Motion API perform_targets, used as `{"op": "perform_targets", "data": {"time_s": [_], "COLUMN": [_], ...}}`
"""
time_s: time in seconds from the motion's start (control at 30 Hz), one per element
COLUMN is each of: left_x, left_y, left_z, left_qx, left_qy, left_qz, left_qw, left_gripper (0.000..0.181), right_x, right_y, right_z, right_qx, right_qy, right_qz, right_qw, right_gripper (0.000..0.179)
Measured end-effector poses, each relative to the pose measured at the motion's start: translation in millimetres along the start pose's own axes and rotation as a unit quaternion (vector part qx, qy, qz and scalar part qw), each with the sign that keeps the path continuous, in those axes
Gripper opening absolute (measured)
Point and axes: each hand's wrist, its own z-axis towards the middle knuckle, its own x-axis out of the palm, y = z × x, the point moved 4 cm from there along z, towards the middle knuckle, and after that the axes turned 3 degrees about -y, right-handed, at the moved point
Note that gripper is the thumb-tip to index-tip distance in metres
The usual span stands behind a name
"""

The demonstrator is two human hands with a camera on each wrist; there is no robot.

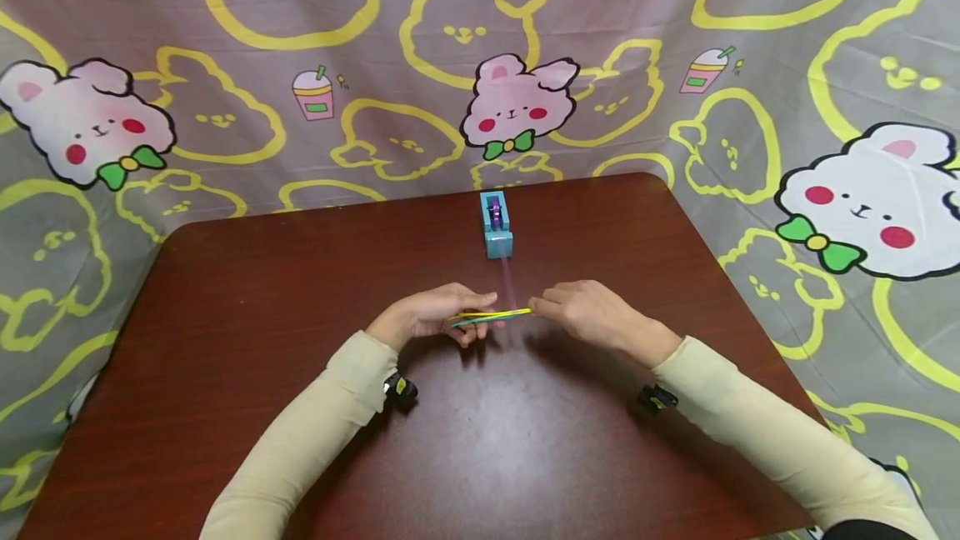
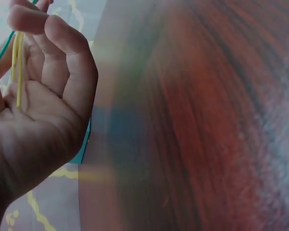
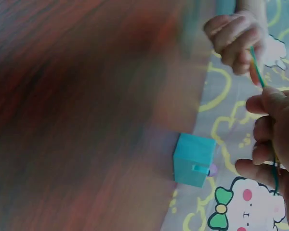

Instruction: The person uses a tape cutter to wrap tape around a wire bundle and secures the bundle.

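Note:
Thin yellow cords [image 1: 491,314] and a green cord [image 3: 257,70] stretch between my two hands, above the middle of the table. My left hand [image 1: 442,311] holds one end, its fingers curled; in the left wrist view the yellow strands [image 2: 19,72] cross the palm. On the other side, my right hand [image 1: 588,311] pinches the cords between thumb and fingertips. Below those fingers in the right wrist view, a loose green end [image 3: 275,178] hangs in a curve. Just beyond both hands stands a light blue tape dispenser [image 1: 498,245] with a purple roll.
The dark reddish-brown table [image 1: 300,273] has a glossy top that reflects the dispenser and hands. A patterned curtain [image 1: 420,148] with cartoon rabbits surrounds its back and sides. Each sleeve has a small black device [image 1: 402,390] at the wrist.

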Motion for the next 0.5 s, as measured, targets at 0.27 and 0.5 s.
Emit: {"op": "perform_targets", "data": {"time_s": [0.27,0.5], "left_x": [6.1,10.1], "left_y": [-1.6,-12.1], "left_z": [-2.6,-7.0], "left_qx": [0.001,0.061], "left_qy": [0.007,-0.034], "left_qz": [0.006,0.072], "left_qw": [1.0000,0.9950], "left_gripper": [0.048,0.034], "right_x": [4,-2], "right_y": [0,-3], "right_z": [-4.4,-0.5], "right_qx": [-0.033,-0.035], "right_qy": [-0.021,-0.014], "right_qz": [-0.046,-0.048], "right_qw": [0.9982,0.9981], "right_gripper": [0.018,0.023]}}
